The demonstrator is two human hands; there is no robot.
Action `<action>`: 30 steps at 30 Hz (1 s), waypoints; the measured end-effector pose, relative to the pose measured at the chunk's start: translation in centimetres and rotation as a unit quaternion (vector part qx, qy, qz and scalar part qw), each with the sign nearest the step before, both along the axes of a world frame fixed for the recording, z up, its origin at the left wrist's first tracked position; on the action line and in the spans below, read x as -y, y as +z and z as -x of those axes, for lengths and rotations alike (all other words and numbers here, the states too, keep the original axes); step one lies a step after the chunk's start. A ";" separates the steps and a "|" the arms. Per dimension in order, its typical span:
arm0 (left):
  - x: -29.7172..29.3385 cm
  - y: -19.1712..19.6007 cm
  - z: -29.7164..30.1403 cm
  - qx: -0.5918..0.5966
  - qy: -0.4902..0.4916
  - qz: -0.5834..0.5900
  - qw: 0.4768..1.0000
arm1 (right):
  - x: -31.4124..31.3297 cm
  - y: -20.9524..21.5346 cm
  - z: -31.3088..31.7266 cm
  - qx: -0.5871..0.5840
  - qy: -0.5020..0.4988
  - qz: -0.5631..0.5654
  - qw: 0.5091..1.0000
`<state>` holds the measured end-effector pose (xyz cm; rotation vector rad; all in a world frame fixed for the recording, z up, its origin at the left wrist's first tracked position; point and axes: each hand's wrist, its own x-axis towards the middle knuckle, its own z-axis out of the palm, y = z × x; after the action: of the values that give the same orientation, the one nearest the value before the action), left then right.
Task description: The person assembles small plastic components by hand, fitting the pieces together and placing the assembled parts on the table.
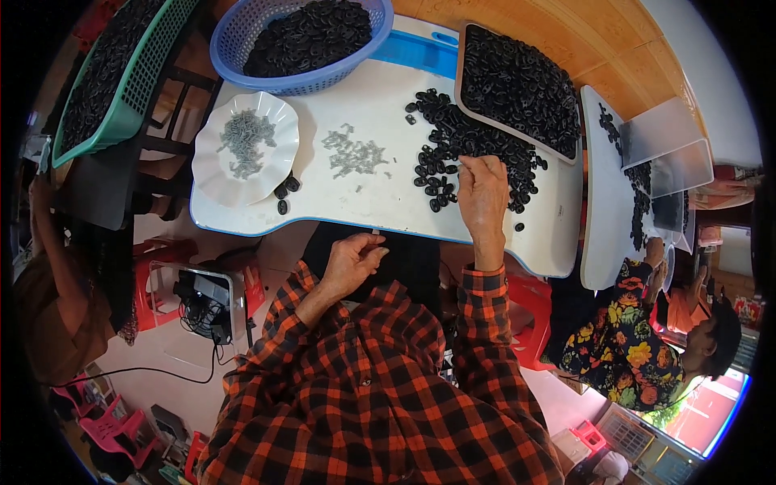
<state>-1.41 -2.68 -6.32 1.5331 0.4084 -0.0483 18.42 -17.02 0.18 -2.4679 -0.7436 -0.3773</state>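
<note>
My left hand (353, 263) is closed in a pinch just off the table's near edge. A small pale piece pokes out at its fingertips, like the clear slivers on the table. My right hand (485, 198) is over the near part of a loose pile of small black oval pieces (453, 129), its fingers bent together. Whatever lies between those fingertips is hidden. A loose heap of small clear plastic pieces (353, 152) lies on the white table (364, 202) between the pile and a white scalloped plate (214, 182), which holds more of them.
A tray (517, 85) full of black pieces stands behind the pile. A blue basket (303, 77) and a green basket (129, 89) hold more. Several black pieces (283, 192) lie beside the plate. A person in a floral top (626, 347) works at another table, right; another person sits left.
</note>
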 end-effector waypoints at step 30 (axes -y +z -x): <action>-0.4 -0.3 0.2 0.000 0.015 -0.008 1.000 | -3.2 0.8 -1.0 -0.144 -0.058 0.078 0.985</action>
<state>-1.61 -2.24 -6.64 1.5419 0.4330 -0.0209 19.46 -13.80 0.99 -2.6422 -0.5279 -0.0009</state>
